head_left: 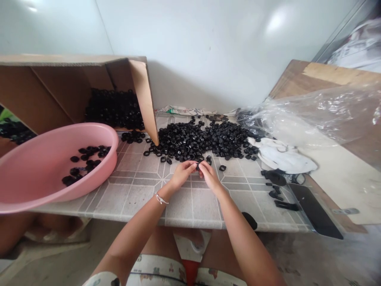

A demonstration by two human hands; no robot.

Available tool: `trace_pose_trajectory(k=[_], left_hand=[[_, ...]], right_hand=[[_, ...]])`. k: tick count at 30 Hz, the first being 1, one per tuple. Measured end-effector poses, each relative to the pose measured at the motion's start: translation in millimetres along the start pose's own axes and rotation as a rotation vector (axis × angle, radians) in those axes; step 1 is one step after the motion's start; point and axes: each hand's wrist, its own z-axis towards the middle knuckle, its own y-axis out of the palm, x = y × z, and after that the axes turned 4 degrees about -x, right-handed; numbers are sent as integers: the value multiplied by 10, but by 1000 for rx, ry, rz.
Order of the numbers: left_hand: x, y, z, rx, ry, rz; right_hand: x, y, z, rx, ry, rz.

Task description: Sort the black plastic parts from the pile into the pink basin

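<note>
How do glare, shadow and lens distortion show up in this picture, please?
Head view: glare on the wall, upper left and upper right; soft shadow beside the cardboard box; highlights on the clear plastic; piled black pieces losing detail; pink basin apparently stretched at left.

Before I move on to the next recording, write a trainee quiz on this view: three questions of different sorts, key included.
1. Between them, the left hand and right hand hold:
A) clear plastic
B) a small black piece
C) cardboard

2. True or false: a bracelet is on the left wrist.

3. Fill in: in the picture, the pink basin stands to the ____ of the loose black pile.

Key: 1 B; 2 true; 3 left.
</note>
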Motion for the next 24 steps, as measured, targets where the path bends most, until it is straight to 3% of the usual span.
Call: trace_pose_trajectory(k=[5,11,14,16,18,20,24], left_hand=[[-29,28,-4,-25,27,40],[-84,29,-13,23,85,97],[-91,34,-17,80,185,225],[-21,27,-36,82,301,372],[151,-27,-107,72,425,515],[431,-173,-272,159,537,640],[1112,-803,-870,678,593,932]], right_hand=[[53,-3,7,43,-24,-68],[85,108,6,110,-14,-38],[64,147,13,96,31,52],[37,146,16,12,39,141],[12,131,16,-96,33,224],[-1,118,12,-172,36,279],[17,126,16,-175,39,303]])
